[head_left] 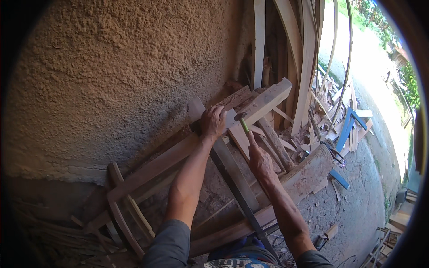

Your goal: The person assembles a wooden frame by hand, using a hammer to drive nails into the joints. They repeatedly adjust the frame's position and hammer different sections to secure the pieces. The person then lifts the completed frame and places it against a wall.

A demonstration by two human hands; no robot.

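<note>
My left hand [213, 121] is closed over the end of a squared wooden beam [161, 163], where pieces of a wooden frame meet. My right hand [262, 163] grips a hammer [244, 124] with a bright green handle, the index finger stretched along it. Its dark head lies close to the beam's end, just right of my left hand; whether it touches cannot be made out. A thick pale timber [269, 100] extends up and right beyond the hammer head. Under my left hand, a dark-edged crosspiece [237, 192] runs down toward my body.
A rough plaster wall [120, 67] rises on the left. Long boards [305, 67] lean upright at the back. Offcuts and a blue angled piece [346, 127] lie on the right. A rounded log or timber [308, 172] stretches beside my right forearm. A curved wooden part [126, 228] stands lower left.
</note>
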